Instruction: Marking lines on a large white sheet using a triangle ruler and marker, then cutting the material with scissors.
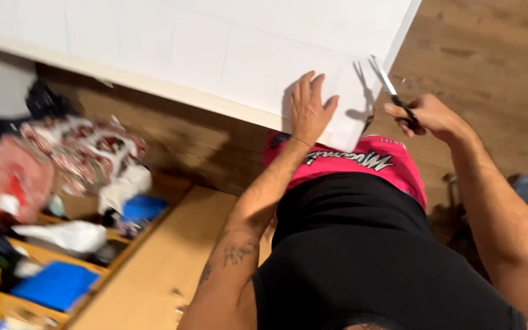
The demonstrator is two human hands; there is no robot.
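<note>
The left hand (308, 107) lies flat, fingers spread, on the white paper sheet (215, 49). The right hand (429, 116) grips black-handled scissors (392, 90), blades parted at the sheet's edge.

Left hand (308, 110) on the sheet (215, 49), scissors (392, 91) to its right.

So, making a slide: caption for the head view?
Left hand flat on white sheet; right hand holds scissors at its edge.
</note>
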